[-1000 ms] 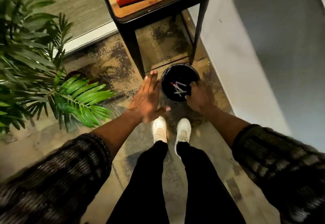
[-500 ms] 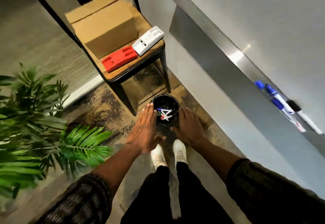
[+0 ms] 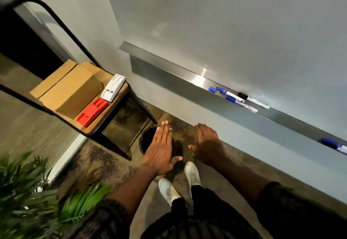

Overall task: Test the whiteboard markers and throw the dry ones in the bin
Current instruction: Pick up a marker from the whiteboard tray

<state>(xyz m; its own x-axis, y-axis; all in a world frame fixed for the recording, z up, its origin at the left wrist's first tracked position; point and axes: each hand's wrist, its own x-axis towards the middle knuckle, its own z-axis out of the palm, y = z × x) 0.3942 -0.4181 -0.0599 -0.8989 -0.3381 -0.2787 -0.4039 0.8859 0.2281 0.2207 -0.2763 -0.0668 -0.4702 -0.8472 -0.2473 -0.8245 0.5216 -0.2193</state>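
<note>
My left hand (image 3: 161,150) hangs flat with straight fingers over the black round bin (image 3: 145,141) on the floor and hides most of it. My right hand (image 3: 207,145) is spread, empty, to the right of the bin. On the whiteboard's metal tray (image 3: 169,64) lie a black-capped marker (image 3: 253,100), two blue-capped markers (image 3: 241,104) and a loose blue cap (image 3: 212,89). Another blue marker (image 3: 333,145) lies farther right on the tray. The whiteboard (image 3: 244,23) fills the upper right.
A small wooden table (image 3: 105,122) with black metal legs stands left of the bin, carrying a cardboard box (image 3: 71,92), a red block (image 3: 93,111) and a white block (image 3: 113,87). A green plant (image 3: 28,197) fills the lower left. My white shoes (image 3: 180,180) stand just behind the bin.
The view has swung up and right, bringing the whiteboard tray and its markers into sight. Both hands have lifted away from the bin, the right hand moving right with fingers spread.
</note>
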